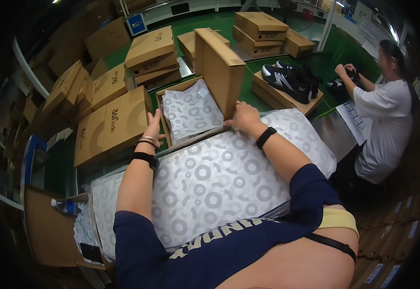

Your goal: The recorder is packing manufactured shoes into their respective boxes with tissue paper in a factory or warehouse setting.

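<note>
In front of me stands a brown cardboard shoebox [167, 130] with its lid [224, 62] raised upright along the right side. Inside it lies a bundle wrapped in white tissue paper [190, 111] with grey curved shapes, a small label near its top. My left hand [154, 129] is beside the box's left wall, fingers stretched and apart, holding nothing. At the near right corner, my right hand [244, 118] has its fingers curled on the box where the lid's lower end meets the wall. A broad stack of matching patterned tissue paper [210, 180] lies beneath my forearms.
Closed shoeboxes [116, 123] stand left of the box, with more stacked behind [152, 50] and at the far right [260, 31]. Black-and-white sneakers [292, 82] rest on a box. At right a co-worker [383, 111] handles a dark shoe. A bottle [66, 206] lies lower left.
</note>
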`<move>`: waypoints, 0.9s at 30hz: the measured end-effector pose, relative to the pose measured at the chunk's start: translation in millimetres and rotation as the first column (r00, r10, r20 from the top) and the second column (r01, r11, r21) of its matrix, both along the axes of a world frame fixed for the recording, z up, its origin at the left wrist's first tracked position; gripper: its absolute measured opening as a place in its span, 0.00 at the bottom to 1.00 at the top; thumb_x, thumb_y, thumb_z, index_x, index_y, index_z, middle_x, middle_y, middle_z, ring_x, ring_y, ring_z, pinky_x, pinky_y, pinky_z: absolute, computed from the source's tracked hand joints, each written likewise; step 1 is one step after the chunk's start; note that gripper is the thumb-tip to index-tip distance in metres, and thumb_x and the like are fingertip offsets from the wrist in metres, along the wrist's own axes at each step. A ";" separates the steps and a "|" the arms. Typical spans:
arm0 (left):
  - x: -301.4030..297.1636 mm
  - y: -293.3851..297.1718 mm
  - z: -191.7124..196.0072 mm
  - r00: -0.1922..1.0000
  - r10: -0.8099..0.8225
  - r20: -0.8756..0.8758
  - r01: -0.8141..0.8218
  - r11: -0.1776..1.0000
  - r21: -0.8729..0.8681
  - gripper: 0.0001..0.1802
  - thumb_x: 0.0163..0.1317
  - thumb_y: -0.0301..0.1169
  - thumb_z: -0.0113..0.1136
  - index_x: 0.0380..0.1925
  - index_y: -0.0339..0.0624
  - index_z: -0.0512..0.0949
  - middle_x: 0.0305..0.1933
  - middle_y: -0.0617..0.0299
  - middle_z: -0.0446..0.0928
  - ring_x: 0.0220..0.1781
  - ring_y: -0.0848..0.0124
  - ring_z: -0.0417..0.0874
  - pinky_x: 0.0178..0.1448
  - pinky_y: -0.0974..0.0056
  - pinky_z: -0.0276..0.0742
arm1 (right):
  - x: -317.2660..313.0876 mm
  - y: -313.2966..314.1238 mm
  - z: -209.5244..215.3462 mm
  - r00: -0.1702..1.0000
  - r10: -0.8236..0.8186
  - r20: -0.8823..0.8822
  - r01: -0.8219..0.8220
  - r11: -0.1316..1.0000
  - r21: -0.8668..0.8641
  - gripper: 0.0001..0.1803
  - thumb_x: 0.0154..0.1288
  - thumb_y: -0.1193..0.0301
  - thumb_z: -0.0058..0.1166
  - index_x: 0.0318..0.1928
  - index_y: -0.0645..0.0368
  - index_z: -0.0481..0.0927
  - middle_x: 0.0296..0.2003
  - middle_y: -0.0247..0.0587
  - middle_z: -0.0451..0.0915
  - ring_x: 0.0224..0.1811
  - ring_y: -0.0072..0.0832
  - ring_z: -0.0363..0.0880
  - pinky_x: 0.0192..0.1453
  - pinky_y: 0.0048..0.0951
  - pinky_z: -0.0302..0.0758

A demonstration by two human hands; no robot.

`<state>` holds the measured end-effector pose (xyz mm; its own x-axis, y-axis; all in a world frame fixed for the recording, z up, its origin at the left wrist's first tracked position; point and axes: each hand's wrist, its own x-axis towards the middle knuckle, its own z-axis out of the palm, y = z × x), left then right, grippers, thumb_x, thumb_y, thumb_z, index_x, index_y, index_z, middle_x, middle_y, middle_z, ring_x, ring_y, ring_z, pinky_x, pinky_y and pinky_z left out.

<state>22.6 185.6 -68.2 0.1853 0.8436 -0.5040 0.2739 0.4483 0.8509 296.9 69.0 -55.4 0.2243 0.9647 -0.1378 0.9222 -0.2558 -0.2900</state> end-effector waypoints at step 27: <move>40.9 -3.9 -29.4 0.161 0.012 -0.987 0.761 0.635 0.132 0.40 0.44 0.48 0.64 0.58 0.53 0.59 0.65 0.50 0.53 0.47 0.58 0.77 0.43 0.60 0.77 | 281.7 49.5 -76.2 0.041 -0.517 -0.855 0.691 0.633 -0.349 0.26 0.54 0.59 0.57 0.51 0.54 0.67 0.47 0.44 0.69 0.41 0.41 0.73 0.40 0.37 0.77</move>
<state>63.4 181.7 -97.7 0.3550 0.9273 -0.1185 0.9200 -0.3691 -0.1317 578.6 118.5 -131.6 0.5766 0.5740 -0.5814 -0.3482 -0.4711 -0.8105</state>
